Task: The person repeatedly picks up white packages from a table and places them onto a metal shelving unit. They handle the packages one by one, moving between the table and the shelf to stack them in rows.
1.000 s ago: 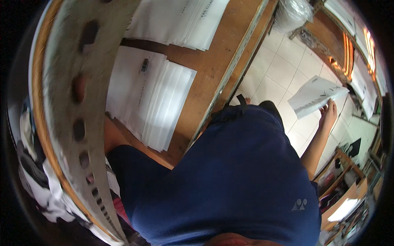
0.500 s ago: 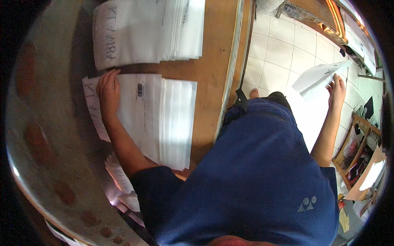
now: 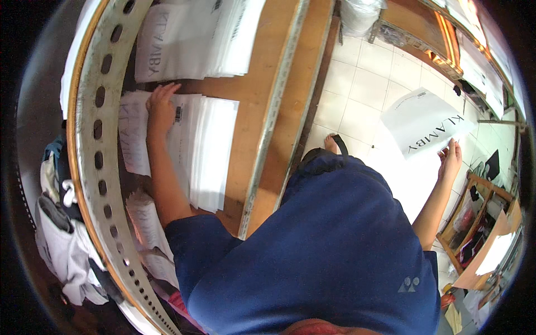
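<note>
My left hand (image 3: 161, 111) rests on the upper end of a fanned stack of white printed sleeves (image 3: 192, 148), perhaps plastic bags. Its fingers are stretched toward the gap beside a second, similar stack (image 3: 190, 42). Both stacks lie on a brown wooden shelf (image 3: 245, 137). Out to the right, above the floor, my right hand (image 3: 450, 162) pinches one white sleeve (image 3: 421, 120) by its lower right edge. That sleeve hangs spread out, with large dark lettering facing up.
A perforated metal shelf post (image 3: 99, 128) curves along the left. Beyond it hang clothes (image 3: 61, 245). More white sleeves (image 3: 146, 223) lie below my left arm. A wooden rack (image 3: 474, 223) stands at right; a plastic-wrapped bundle (image 3: 360, 15) is at the top.
The sleeve in my right hand has turned from nearly edge-on to showing its lettered face. My left hand stays on the stack. The whole view has shifted, bringing the metal post in.
</note>
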Available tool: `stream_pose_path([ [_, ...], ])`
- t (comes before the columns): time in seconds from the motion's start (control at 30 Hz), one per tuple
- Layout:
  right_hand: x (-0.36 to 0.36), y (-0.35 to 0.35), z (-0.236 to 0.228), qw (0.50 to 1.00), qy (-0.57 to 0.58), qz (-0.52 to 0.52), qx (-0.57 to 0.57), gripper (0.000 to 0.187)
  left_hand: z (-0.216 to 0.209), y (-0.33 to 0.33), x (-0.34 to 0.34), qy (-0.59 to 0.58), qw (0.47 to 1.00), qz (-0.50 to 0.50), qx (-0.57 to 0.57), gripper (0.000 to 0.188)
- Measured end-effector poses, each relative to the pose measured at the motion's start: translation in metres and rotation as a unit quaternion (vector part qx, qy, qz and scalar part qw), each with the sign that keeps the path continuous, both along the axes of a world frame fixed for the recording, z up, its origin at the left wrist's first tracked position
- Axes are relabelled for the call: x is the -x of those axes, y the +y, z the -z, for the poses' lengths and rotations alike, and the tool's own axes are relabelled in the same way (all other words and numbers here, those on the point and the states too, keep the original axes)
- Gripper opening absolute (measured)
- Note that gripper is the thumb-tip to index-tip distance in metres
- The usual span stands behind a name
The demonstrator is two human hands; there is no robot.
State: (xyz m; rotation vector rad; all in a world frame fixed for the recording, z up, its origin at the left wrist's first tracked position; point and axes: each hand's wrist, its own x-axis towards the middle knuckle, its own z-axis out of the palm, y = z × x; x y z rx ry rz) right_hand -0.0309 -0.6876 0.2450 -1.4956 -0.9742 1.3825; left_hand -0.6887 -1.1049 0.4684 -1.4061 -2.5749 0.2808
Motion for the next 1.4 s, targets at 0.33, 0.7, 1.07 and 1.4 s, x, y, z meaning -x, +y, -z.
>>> stream_pose_path([
  [0.33, -0.23, -0.051, -0.011, 0.99, -0.107, 0.085, -0.029, 0.031, 0.008, 0.208, -0.333, -0.483, 0.802, 0.254, -0.244, 0.018],
  [0.7, -0.296, -0.095, -0.072, 0.82, -0.529, -0.127, -0.179, 0.01, 0.173, 0.368, -0.809, -0.732, 0.63, 0.233, 0.113, 0.042],
  [1.07, -0.452, -0.025, -0.042, 0.713, -0.683, -0.097, -0.121, 0.015, 0.226, 0.513, -0.988, -0.756, 0.544, 0.275, 0.24, 0.046],
  [1.4, -0.554, 0.07, -0.039, 0.72, -0.679, -0.101, -0.105, 0.022, 0.216, 0.61, -1.094, -0.646, 0.566, 0.449, 0.245, 0.043],
])
